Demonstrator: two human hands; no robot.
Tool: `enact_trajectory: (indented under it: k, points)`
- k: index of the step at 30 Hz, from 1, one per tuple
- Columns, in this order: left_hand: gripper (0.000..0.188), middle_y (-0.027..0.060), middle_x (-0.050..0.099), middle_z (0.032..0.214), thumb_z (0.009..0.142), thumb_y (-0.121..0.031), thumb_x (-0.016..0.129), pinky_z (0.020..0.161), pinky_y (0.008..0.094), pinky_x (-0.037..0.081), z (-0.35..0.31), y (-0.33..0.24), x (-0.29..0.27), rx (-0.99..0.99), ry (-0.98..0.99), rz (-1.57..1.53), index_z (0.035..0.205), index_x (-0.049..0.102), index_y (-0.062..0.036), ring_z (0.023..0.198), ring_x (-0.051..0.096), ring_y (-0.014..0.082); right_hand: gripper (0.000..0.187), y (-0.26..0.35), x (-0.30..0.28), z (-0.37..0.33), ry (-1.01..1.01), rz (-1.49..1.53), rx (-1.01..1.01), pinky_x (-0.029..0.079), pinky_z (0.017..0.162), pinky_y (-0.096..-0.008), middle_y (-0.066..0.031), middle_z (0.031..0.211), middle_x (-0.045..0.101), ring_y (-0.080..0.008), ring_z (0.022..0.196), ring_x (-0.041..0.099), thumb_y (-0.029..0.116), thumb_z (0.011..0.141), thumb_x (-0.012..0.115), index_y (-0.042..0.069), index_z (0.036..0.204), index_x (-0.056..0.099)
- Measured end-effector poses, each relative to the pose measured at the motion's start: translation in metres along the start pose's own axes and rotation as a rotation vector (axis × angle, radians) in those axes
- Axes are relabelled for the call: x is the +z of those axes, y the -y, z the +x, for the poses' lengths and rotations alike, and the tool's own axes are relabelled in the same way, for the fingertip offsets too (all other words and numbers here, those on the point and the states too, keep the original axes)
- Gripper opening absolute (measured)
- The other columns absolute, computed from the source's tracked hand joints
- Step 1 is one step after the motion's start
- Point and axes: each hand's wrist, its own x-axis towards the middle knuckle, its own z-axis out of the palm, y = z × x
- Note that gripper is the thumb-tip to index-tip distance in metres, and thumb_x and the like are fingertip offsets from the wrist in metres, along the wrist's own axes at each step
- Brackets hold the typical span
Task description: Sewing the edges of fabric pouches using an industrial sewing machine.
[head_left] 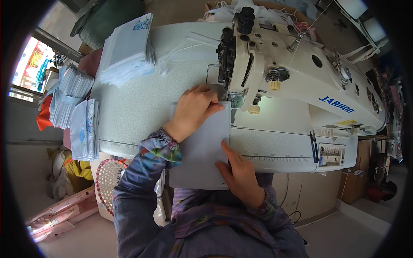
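One pale panel (pixel 200 159), seemingly unfinished, lies at the sewing machine (pixel 279 56), your left hand (pixel 193 111) unclenched atop; your right hand (pixel 244 177)'s grip, and whether the stack (pixel 126 51) is done, I can't tell.

Pink rolls (pixel 64 213), yellow cloth (pixel 85 167) left of basket (pixel 107 178).

fabric panel (pixel 198 161): pale grey-blue | sewing machine (pixel 292 69): cream-white | sleeve cuff (pixel 161 148): multicoloured print | snips (pixel 315 148): black

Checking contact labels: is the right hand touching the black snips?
Apart. The head view shows a wide stretch of pale tabletop between the right hand and the black snips.
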Motion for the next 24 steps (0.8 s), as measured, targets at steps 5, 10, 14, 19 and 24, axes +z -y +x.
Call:
enact_trajectory:
  k: [5, 10, 14, 19, 24]
  points:
    - [0.022, 0.0083, 0.068, 0.099, 0.089, -0.024, 0.085, 0.082, 0.0493, 0.056, 0.001, -0.006, 0.000, 0.055, -0.036, 0.123, 0.092, 0.070, -0.0086, 0.099, 0.070, 0.0340, 0.061, 0.001, 0.000, -0.001, 0.030, 0.011, 0.038, 0.059, 0.087, -0.0529, -0.0305, 0.122, 0.071, -0.0515, 0.103, 0.072, 0.005, 0.100, 0.074, -0.006, 0.156, 0.051]
    - [0.023, 0.0060, 0.067, 0.106, 0.087, -0.021, 0.085, 0.087, 0.0465, 0.058, -0.021, -0.042, 0.009, 0.152, -0.133, 0.288, 0.102, 0.073, -0.0085, 0.104, 0.071, 0.0306, 0.063, -0.006, 0.003, -0.001, -0.062, 0.005, -0.001, 0.057, 0.077, -0.0453, -0.0274, 0.111, 0.072, -0.0406, 0.083, 0.070, 0.004, 0.097, 0.079, -0.002, 0.155, 0.057]
    - [0.039, 0.0075, 0.071, 0.120, 0.091, -0.020, 0.083, 0.094, 0.0429, 0.060, -0.027, -0.053, 0.014, 0.098, -0.104, 0.207, 0.126, 0.074, -0.0072, 0.112, 0.072, 0.0307, 0.060, -0.009, -0.006, 0.009, -0.056, -0.020, 0.026, 0.056, 0.076, -0.0454, -0.0267, 0.109, 0.072, -0.0401, 0.082, 0.070, 0.006, 0.098, 0.079, -0.003, 0.153, 0.058]
    - [0.046, 0.0099, 0.071, 0.136, 0.090, -0.021, 0.082, 0.104, 0.0410, 0.059, -0.021, -0.046, 0.015, 0.088, -0.109, 0.214, 0.132, 0.072, -0.0047, 0.123, 0.071, 0.0296, 0.057, -0.017, -0.004, 0.022, -0.100, -0.002, -0.018, 0.055, 0.074, -0.0449, -0.0247, 0.104, 0.071, -0.0374, 0.078, 0.067, 0.007, 0.098, 0.078, -0.003, 0.151, 0.059]
    - [0.042, 0.0087, 0.072, 0.134, 0.091, -0.019, 0.081, 0.105, 0.0407, 0.059, -0.024, -0.036, 0.012, 0.146, -0.107, 0.216, 0.130, 0.073, -0.0057, 0.125, 0.071, 0.0282, 0.058, -0.011, 0.002, 0.019, -0.084, -0.011, 0.008, 0.055, 0.073, -0.0432, -0.0238, 0.103, 0.071, -0.0345, 0.075, 0.066, 0.008, 0.099, 0.077, -0.003, 0.153, 0.058]
